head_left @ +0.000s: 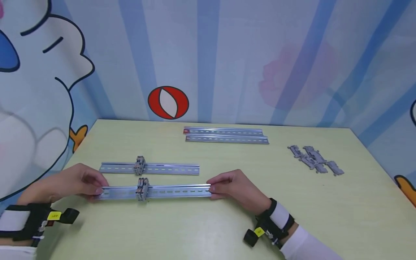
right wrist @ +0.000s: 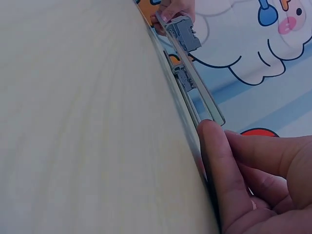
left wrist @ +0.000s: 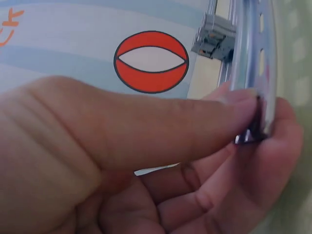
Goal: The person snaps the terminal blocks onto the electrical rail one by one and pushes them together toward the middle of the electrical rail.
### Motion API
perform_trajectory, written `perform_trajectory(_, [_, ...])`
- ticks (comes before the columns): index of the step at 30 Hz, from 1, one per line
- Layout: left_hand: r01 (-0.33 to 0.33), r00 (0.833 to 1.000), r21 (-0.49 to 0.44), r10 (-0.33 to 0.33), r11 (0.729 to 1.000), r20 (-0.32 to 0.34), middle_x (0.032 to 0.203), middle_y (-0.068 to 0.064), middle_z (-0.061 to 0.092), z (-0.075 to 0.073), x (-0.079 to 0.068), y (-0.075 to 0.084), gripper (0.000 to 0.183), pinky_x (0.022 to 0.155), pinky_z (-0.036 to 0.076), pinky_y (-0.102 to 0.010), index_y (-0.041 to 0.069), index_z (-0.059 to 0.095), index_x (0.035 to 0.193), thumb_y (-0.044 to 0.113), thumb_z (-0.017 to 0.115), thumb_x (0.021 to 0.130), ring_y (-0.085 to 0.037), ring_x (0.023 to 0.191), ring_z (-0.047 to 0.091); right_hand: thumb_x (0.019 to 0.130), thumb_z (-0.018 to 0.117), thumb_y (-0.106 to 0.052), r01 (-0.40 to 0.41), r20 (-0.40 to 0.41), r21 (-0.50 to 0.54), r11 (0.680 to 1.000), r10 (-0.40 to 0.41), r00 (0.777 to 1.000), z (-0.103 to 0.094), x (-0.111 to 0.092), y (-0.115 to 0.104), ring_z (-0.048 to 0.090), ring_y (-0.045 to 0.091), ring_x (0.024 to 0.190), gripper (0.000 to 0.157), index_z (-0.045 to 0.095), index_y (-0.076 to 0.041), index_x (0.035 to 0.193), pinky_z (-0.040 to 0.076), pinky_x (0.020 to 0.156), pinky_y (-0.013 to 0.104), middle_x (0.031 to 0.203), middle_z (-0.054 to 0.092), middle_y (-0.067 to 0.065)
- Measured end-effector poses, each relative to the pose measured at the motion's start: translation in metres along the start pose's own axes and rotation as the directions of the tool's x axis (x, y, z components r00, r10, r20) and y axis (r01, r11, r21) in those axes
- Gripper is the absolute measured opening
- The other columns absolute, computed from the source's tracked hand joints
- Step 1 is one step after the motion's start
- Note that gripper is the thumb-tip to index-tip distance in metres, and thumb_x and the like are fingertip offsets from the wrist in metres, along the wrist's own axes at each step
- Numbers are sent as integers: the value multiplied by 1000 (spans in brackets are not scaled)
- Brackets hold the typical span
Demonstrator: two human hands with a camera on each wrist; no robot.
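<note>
The largest thing is the backdrop, printed with blue stripes, and it stands behind a pale yellow table. In front of the person there is a slotted metal rail, placed crosswise between the two hands, at the near side of a second slotted rail which lies almost parallel to it. Farther back on the table, two more rails lie side by side, one a little shifted. The left hand pinches the left end of the nearest rail — its thumb is pressed on one side and the fingers are bent behind, so the gap is only as wide as the rail. The right hand pinches the opposite end in a similar way, thumb against fingers, nearly closed around the metal. Each wrist wears a black and white band with a small black camera. At the right part of the table lie several loose grey pieces, close together. A small grey block cluster sits upright across the held rail, left of its middle; a similar cluster sits on the second rail — just behind the first one.
</note>
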State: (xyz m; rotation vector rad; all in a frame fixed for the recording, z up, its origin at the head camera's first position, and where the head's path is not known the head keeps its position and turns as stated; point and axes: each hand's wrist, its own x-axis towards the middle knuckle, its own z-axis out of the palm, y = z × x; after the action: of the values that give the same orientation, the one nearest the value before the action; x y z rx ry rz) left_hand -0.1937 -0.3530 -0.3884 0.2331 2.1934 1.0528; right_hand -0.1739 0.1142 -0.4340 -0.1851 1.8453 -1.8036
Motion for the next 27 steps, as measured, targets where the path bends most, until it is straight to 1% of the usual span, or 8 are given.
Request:
perform_trajectory(3, [27, 999, 7, -27, 1000, -42, 102, -13, 70, -4, -2, -4, 26, 68, 59, -29, -9, 67, 113, 5, 67, 90, -15, 76, 67, 87, 71, -3, 12, -24, 6, 1000, -11, 1000, 8, 9, -3, 75, 18, 94, 30, 71, 2, 117, 60, 84, 33, 119, 70, 19])
perform_trajectory(5, [55, 995, 14, -54, 998, -84, 102, -13, 71, -5, -3, -6, 27, 68, 60, -29, -10, 66, 114, 3, 66, 90, -13, 76, 67, 87, 70, 0, 17, -43, 16, 1000, -17, 999, 14, 14, -4, 75, 17, 91, 29, 71, 5, 115, 60, 83, 33, 117, 71, 21])
perform_trajectory(8, [77, 986, 31, -71, 997, -153, 106, -19, 72, -6, -4, -9, 28, 68, 61, -29, -11, 66, 116, 0, 66, 90, -13, 78, 68, 86, 70, 2, 16, -82, 31, 999, -13, 997, 22, 21, -6, 77, 16, 85, 26, 72, 7, 112, 61, 81, 33, 110, 74, 21])
perform_trajectory(12, [111, 965, 102, -82, 989, -249, 117, -24, 70, -8, -1, -11, 29, 69, 57, -27, -5, 71, 115, 7, 70, 89, -13, 84, 66, 84, 73, 0, 9, -128, 24, 1000, -6, 992, 27, 26, -8, 76, 13, 74, 22, 75, 6, 105, 62, 76, 31, 101, 76, 19])
perform_trajectory(15, [151, 945, 138, -102, 979, -311, 115, -19, 73, -11, 1, -13, 31, 70, 51, -26, 1, 74, 114, 17, 73, 88, -11, 86, 66, 84, 73, -1, 17, -144, -2, 1000, -17, 989, 31, 29, -10, 75, 11, 68, 19, 76, 6, 102, 62, 72, 31, 96, 77, 19])
perform_trajectory(17, [160, 936, 149, -102, 976, -337, 112, -17, 75, -12, 2, -13, 31, 71, 49, -26, 3, 75, 113, 20, 73, 87, -12, 86, 66, 85, 73, -1, 28, -151, -28, 999, -32, 988, 32, 30, -10, 74, 11, 65, 18, 76, 6, 101, 63, 69, 30, 93, 78, 19])
perform_trajectory(23, [173, 914, 164, -96, 971, -395, 112, -18, 75, -11, 2, -16, 31, 70, 50, -26, 5, 76, 112, 23, 74, 87, -14, 90, 65, 85, 73, -3, 67, -155, -134, 989, -88, 984, 37, 33, -10, 71, 11, 62, 15, 77, 4, 97, 63, 67, 30, 87, 77, 22])
perform_trajectory(27, [177, 905, 165, -94, 970, -415, 110, -17, 76, -10, 2, -18, 31, 69, 50, -25, 5, 76, 111, 23, 75, 86, -14, 89, 65, 85, 74, -6, 79, -172, -212, 974, -117, 978, 41, 35, -11, 70, 11, 58, 12, 79, 1, 94, 63, 64, 29, 81, 77, 20])
